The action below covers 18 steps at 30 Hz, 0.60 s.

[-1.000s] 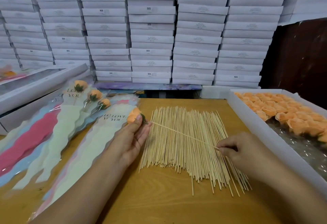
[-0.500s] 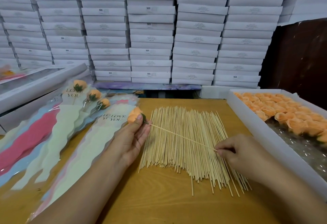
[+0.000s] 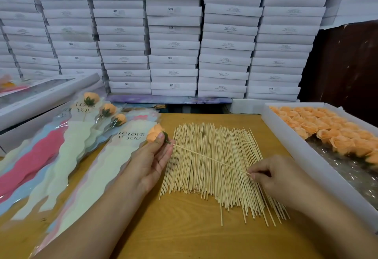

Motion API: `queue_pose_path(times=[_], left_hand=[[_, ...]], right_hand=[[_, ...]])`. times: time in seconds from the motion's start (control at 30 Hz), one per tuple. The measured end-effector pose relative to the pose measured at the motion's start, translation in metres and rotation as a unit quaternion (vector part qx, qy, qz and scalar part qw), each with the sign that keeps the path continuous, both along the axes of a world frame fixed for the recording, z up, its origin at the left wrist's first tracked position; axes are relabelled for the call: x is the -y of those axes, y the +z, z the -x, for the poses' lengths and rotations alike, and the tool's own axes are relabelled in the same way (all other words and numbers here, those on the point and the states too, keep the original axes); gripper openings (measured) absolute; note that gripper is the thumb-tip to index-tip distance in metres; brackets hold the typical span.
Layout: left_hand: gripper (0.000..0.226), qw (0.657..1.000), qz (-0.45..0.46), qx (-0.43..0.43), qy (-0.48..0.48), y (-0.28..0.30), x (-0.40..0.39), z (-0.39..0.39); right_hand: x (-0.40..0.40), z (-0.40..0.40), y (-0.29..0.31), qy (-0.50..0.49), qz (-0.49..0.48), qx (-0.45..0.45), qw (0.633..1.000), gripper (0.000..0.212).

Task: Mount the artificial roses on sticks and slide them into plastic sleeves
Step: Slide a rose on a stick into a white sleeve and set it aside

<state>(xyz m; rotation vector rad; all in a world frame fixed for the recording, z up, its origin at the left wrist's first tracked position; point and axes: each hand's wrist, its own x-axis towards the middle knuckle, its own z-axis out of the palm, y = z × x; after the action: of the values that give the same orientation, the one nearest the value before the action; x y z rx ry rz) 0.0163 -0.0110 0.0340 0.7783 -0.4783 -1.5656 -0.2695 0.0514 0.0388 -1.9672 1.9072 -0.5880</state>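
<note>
Desk (image 3: 184, 238): pile of sticks (image 3: 214, 166) at centre. Tray of orange roses (image 3: 327, 130) right; sleeves (image 3: 61, 166) left. Left hand (image 3: 151, 158) grip pinches rose (image 3: 155, 133). Right hand (image 3: 274, 177) grip pinches its stick (image 3: 208, 158), raised over pile.

Held rose (image 3: 154, 134): peach bloom with green calyx, at 10 o'clock of the stick pile, mounted on a stick tip.
Mounted stick (image 3: 210, 159): thin, pale, slanting from the rose toward 4 o'clock, above the pile.
Stick pile (image 3: 212, 168): loose fan at table centre.
Loose roses (image 3: 327, 130): peach, packed in the tray at 2 o'clock.
Plastic sleeves (image 3: 98, 168): "LOVE YOU" print, at 9 o'clock.
Sleeved roses (image 3: 108, 109): three, at 10 o'clock.
</note>
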Motion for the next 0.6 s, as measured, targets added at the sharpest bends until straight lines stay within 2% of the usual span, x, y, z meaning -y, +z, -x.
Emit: queue_pose_path(times=[0.23, 0.37, 0.6], left_hand=[[0.026, 1.0, -0.003, 0.003, 0.007, -0.0005, 0.001, -0.0002], [0.025, 1.0, -0.003, 0.004, 0.007, -0.0006, 0.0006, 0.0006], [0.026, 1.0, -0.012, 0.009, 0.012, -0.0009, 0.0001, 0.0003]], right_hand=[[-0.0017, -0.0026, -0.0013, 0.001, 0.013, -0.024, 1.0, 0.01], [-0.0032, -0.0034, 0.0014, 0.007, 0.022, -0.039, 0.999, 0.016], [-0.0042, -0.0037, 0.0037, -0.013, 0.015, -0.023, 1.0, 0.013]])
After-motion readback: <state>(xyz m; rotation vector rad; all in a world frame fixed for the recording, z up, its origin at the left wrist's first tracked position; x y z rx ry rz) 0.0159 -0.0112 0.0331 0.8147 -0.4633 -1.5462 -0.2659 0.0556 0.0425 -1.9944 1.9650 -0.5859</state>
